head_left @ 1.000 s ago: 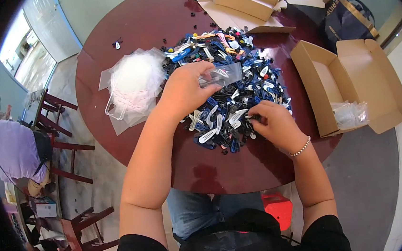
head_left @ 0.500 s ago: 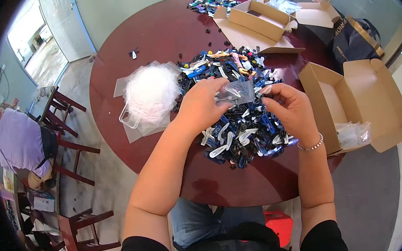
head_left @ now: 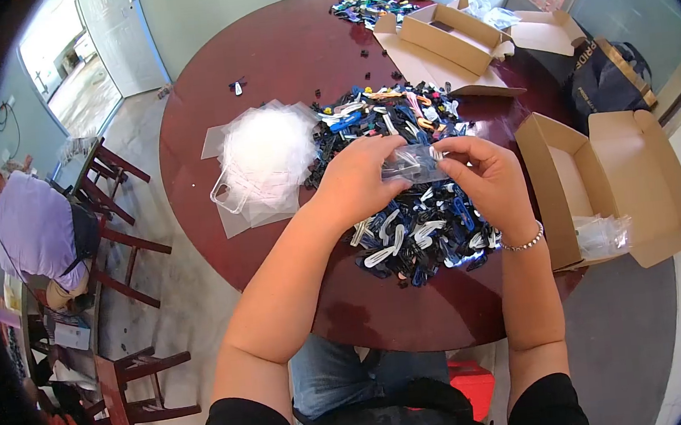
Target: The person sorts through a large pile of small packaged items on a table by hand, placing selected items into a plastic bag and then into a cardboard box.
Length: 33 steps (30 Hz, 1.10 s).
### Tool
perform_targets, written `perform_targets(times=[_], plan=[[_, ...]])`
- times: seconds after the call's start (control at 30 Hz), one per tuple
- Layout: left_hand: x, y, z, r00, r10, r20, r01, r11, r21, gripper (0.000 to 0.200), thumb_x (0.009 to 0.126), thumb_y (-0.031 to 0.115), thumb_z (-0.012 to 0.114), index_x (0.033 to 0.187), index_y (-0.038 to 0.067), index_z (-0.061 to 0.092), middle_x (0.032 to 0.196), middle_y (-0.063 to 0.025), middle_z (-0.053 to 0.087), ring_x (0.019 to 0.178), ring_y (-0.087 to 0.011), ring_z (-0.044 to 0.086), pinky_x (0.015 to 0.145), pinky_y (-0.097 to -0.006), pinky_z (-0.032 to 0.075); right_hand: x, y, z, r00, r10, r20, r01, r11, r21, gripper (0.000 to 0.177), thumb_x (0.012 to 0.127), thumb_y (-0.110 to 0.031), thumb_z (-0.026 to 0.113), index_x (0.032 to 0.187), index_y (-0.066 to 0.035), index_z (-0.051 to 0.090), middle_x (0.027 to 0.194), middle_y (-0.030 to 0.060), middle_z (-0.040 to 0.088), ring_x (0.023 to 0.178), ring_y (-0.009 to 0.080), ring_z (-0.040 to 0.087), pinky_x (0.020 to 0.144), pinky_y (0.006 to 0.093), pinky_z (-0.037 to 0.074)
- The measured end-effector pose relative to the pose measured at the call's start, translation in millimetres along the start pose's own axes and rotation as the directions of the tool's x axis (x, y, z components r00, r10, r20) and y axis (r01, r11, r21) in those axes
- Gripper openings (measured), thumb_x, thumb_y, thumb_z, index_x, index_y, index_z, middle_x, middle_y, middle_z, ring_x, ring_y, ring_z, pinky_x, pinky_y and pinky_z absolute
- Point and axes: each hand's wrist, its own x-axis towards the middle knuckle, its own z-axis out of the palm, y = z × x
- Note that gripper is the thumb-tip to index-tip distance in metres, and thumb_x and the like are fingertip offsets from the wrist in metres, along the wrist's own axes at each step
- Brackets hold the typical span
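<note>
1. The small clear plastic bag (head_left: 411,164) is held up in the air between both hands, just above the pile of hair clips (head_left: 407,235) and clear of it.
2. The left hand (head_left: 358,185) grips the bag's left end, with the fingers curled over the top and the thumb beneath. The bag sticks out to the right from those fingertips.
3. The right hand (head_left: 490,183) meets the bag at its right end, with thumb and forefinger pinched at the edge. Whether a clip sits between those fingertips is too small to tell.
4. The work in hand looks like loading the bag. It would go best with the left grip holding firm and level so the mouth faces the right hand. The right fingers should part only the top layer of film and slide anything in lengthwise rather than across.
5. It seems wise to hold the bag low over the pile, so a dropped clip lands back among the others and not on the bare round table (head_left: 262,57).
6. A heap of empty clear bags (head_left: 266,150) lies just left of the pile, near the left forearm.
7. An open cardboard box (head_left: 650,185) stands to the right, well apart from the hands, with a few filled bags (head_left: 602,234) inside.
</note>
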Motion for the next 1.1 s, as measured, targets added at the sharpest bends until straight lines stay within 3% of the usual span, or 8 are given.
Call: perform_targets(times=[0.3, 0.37, 0.47, 0.67, 0.8, 0.93, 0.97, 1.1], plan=[[1, 1, 0, 1.0, 0.023, 0.002, -0.023, 0.999, -0.031, 0.051, 0.071, 0.019, 0.079, 0.116, 0.007, 0.06, 0.095, -0.0107, 0.066, 0.098, -0.0312, 0.061, 0.1, -0.04, 0.045, -1, 1, 0, 0.995, -0.101, -0.003, 0.098, 0.971, -0.217, 0.019, 0.085, 0.001, 0.067, 0.104, 0.001, 0.069, 0.096, 0.0035, 0.067, 0.082, 0.0064, 0.059, 0.072, 0.0213, 0.049], [1, 2, 0, 1.0, 0.001, 0.019, 0.0, 0.999, -0.043, 0.056, 0.068, 0.016, 0.082, 0.119, 0.007, 0.061, 0.101, -0.0109, 0.066, 0.096, -0.0303, 0.062, 0.085, -0.038, 0.05, -1, 3, 1, 0.991, -0.132, -0.003, 0.127, 0.961, -0.244, 0.018, 0.085, 0.001, 0.067, 0.104, 0.002, 0.069, 0.098, 0.005, 0.068, 0.082, 0.0072, 0.059, 0.072, 0.0219, 0.05], [1, 2, 1, 1.0, 0.007, -0.001, -0.007, 0.999, -0.046, 0.055, 0.068, 0.016, 0.082, 0.118, 0.006, 0.062, 0.103, -0.012, 0.066, 0.098, -0.0303, 0.062, 0.087, -0.0376, 0.05, -2, 8, 2, 0.986, -0.165, 0.006, 0.162, 0.963, -0.217, 0.017, 0.086, 0.002, 0.066, 0.102, 0.003, 0.069, 0.102, 0.0077, 0.068, 0.083, 0.0083, 0.06, 0.073, 0.023, 0.05], [2, 0, 0, 1.0, -0.003, -0.004, 0.002, 0.998, -0.059, 0.048, 0.07, 0.017, 0.079, 0.113, 0.005, 0.061, 0.093, -0.0129, 0.065, 0.095, -0.0327, 0.062, 0.093, -0.0388, 0.047, -8, 21, -8, 0.956, -0.175, -0.233, 0.149, 0.981, -0.126, 0.014, 0.087, 0.001, 0.066, 0.1, 0.002, 0.069, 0.099, 0.0055, 0.069, 0.083, 0.0072, 0.061, 0.072, 0.0226, 0.05], [3, -2, 2, 0.994, -0.098, -0.046, 0.091, 0.987, -0.13, 0.051, 0.07, 0.017, 0.079, 0.115, 0.004, 0.061, 0.101, -0.0143, 0.067, 0.097, -0.0322, 0.063, 0.088, -0.0379, 0.049, -12, 31, -26, 0.988, -0.026, -0.151, -0.017, 0.961, -0.276, 0.013, 0.085, -0.003, 0.068, 0.098, 0.001, 0.07, 0.085, 0.0026, 0.07, 0.076, 0.0079, 0.062, 0.07, 0.0231, 0.05], [5, -10, 4, 0.975, -0.201, -0.097, 0.183, 0.968, -0.173, 0.054, 0.071, 0.019, 0.08, 0.118, 0.004, 0.061, 0.105, -0.0151, 0.067, 0.1, -0.0292, 0.064, 0.087, -0.0371, 0.05, -12, 47, -28, 0.999, -0.042, -0.014, 0.028, 0.855, -0.517, 0.014, 0.079, -0.004, 0.07, 0.093, 0.0, 0.07, 0.086, 0.0114, 0.07, 0.075, 0.0191, 0.067, 0.067, 0.0291, 0.053], [5, -10, 4, 0.967, -0.231, -0.108, 0.214, 0.966, -0.144, 0.053, 0.071, 0.011, 0.082, 0.119, 0.004, 0.061, 0.11, -0.0095, 0.068, 0.101, -0.0186, 0.064, 0.087, -0.0311, 0.05, -12, 48, -27, 0.999, -0.024, 0.049, 0.046, 0.842, -0.537, 0.014, 0.079, -0.004, 0.07, 0.092, 0.0, 0.07, 0.085, 0.0116, 0.069, 0.074, 0.0204, 0.067, 0.067, 0.0302, 0.053], [5, -6, 4, 0.97, -0.217, -0.108, 0.212, 0.976, -0.054, 0.056, 0.071, 0.014, 0.082, 0.122, 0.003, 0.06, 0.112, -0.0114, 0.067, 0.104, -0.0208, 0.063, 0.089, -0.0324, 0.049, -14, 55, -26, 0.99, -0.073, 0.122, 0.134, 0.762, -0.633, 0.013, 0.077, -0.003, 0.069, 0.09, -0.001, 0.069, 0.086, 0.0113, 0.067, 0.076, 0.0273, 0.065, 0.069, 0.0351, 0.053]])
